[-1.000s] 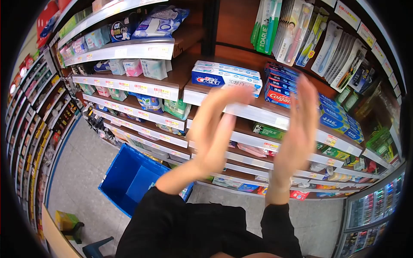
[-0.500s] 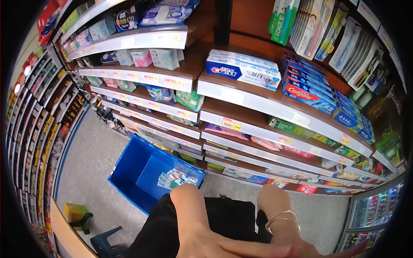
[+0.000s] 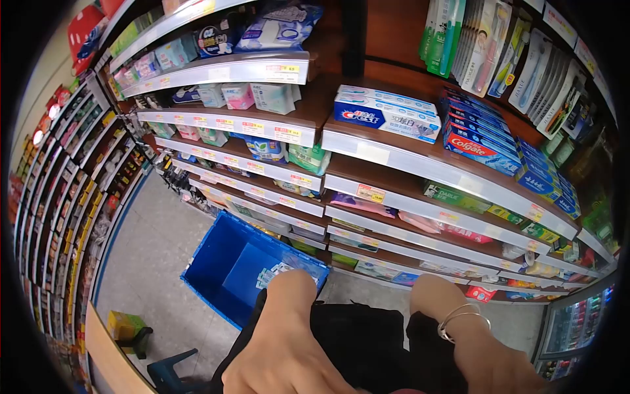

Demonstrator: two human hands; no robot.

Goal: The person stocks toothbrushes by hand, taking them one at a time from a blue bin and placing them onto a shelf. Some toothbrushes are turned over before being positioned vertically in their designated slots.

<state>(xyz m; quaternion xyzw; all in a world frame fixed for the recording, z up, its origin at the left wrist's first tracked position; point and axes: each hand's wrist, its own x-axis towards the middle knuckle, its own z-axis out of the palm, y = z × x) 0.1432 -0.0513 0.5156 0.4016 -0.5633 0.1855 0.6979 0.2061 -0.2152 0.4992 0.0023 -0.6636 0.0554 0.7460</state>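
Observation:
At the bottom of the view is my left hand (image 3: 289, 364), back side up, its fingers mostly cut off by the lower edge. My right hand (image 3: 495, 364) lies to the right of it, apart from it, with thin metal bangles (image 3: 462, 320) at the wrist. Its fingers are out of frame too. No held thing shows in either hand. Black clothing (image 3: 357, 338) lies between the forearms. Beyond my left forearm stands a blue plastic crate (image 3: 203, 289) on the floor, with several small white-and-green packs (image 3: 269, 274) inside, partly hidden by the arm.
Shelves ahead carry Crest toothpaste boxes (image 3: 387, 118), Colgate boxes (image 3: 482, 146), hanging toothbrushes (image 3: 485, 49) and sanitary pad packs (image 3: 279, 27). A dark stool (image 3: 172, 369) and a yellow box (image 3: 126, 325) are at lower left. A drinks fridge (image 3: 571, 328) stands right.
My hands, earlier crossing at the lower edge with fingers stretched out, have moved apart. The view has shifted slightly, so shelves and crate appear further right and lower.

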